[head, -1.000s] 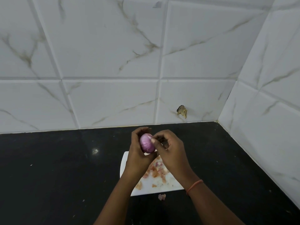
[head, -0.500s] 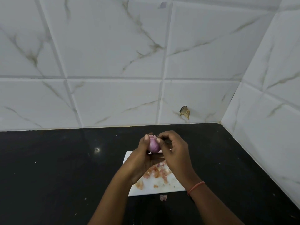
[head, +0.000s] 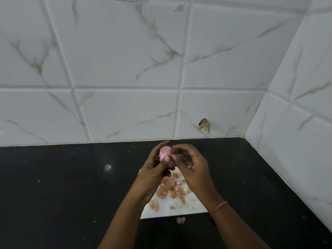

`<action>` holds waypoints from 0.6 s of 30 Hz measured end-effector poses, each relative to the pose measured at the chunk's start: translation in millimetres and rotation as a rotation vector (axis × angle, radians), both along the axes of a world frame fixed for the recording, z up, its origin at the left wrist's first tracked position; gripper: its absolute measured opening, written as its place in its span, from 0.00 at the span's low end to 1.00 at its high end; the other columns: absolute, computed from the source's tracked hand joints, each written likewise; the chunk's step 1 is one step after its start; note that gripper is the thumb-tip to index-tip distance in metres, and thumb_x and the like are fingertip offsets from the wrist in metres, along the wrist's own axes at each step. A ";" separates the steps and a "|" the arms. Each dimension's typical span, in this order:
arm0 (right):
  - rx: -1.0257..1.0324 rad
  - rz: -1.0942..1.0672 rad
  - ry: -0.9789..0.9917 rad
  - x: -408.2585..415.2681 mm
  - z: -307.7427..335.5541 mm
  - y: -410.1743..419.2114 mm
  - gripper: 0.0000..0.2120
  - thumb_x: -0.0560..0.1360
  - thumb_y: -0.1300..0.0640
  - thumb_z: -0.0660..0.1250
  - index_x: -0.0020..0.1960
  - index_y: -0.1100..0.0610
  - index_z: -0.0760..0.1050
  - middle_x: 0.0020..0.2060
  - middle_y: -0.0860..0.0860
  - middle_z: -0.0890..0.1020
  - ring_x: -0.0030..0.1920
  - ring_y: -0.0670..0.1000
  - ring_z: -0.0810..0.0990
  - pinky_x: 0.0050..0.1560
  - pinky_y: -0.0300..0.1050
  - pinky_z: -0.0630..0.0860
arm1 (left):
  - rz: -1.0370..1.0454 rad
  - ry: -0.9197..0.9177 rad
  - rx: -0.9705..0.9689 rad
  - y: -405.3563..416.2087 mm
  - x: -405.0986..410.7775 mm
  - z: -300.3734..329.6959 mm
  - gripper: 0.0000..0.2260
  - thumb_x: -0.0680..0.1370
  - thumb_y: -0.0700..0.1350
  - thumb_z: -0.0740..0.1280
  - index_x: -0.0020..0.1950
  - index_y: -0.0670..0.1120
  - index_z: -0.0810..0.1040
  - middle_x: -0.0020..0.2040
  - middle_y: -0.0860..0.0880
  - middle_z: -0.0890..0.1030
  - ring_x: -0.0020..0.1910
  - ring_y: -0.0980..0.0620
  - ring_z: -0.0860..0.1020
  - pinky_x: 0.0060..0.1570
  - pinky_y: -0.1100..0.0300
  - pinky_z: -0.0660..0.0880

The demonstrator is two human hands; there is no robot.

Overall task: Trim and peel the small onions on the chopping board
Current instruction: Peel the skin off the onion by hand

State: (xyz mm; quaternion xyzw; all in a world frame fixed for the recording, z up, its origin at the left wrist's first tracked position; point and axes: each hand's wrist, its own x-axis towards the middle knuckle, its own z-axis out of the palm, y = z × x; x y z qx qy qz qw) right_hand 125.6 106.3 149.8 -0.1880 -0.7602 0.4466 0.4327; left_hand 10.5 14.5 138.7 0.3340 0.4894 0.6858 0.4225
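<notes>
Above a white chopping board (head: 188, 210) on a black kitchen counter (head: 62, 186), in the corner where two marble-patterned tiled walls (head: 125, 60) meet, a person holds a small pink onion (head: 166, 156) up in both bare hands. In the head view, the left hand (head: 152, 174) is curled around the onion from the left and below, its thumb pressed across the front of the bulb and its fingers behind it, so the onion is gripped off the board and clear of the counter. The right hand (head: 193, 169) is half closed beside it, thumb and forefinger pinched together at the onion's right edge, touching its surface; whether a strip of skin lies between those fingertips cannot be told. The upper part of the onion shows smooth and pale pink, with a faint orange patch near the top.

Below the hands, a heap of torn orange-pink peelings (head: 171, 190) lies across the middle of the board, partly hidden by the left wrist. One stray scrap of peel (head: 180, 220) sits on the counter just off the board's near edge. An orange thread band (head: 218, 208) circles the right wrist. On the back wall, low down and right of the hands, a chipped hole in a tile (head: 204, 124) shows brown. A spot of light (head: 107, 167) glints on the counter to the left of the board.
</notes>
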 end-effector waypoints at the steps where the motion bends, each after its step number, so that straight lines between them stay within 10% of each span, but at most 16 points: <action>1: 0.068 -0.001 -0.002 0.6 1.3 0.6 0.08 0.76 0.61 0.70 0.55 0.56 0.79 0.51 0.47 0.82 0.54 0.48 0.81 0.51 0.37 0.79 | 0.005 0.006 -0.005 -0.4 0.4 0.5 0.22 0.74 0.53 0.69 0.69 0.59 0.75 0.64 0.46 0.79 0.49 0.49 0.79 0.48 0.58 0.77; 18: 0.410 -0.046 -0.286 4.7 3.8 12.2 0.04 0.79 0.62 0.63 0.52 0.55 0.73 0.50 0.45 0.74 0.49 0.44 0.75 0.48 0.34 0.74 | 0.047 0.080 -0.069 0.3 5.3 6.4 0.23 0.72 0.53 0.71 0.67 0.58 0.76 0.59 0.47 0.81 0.44 0.52 0.80 0.44 0.61 0.78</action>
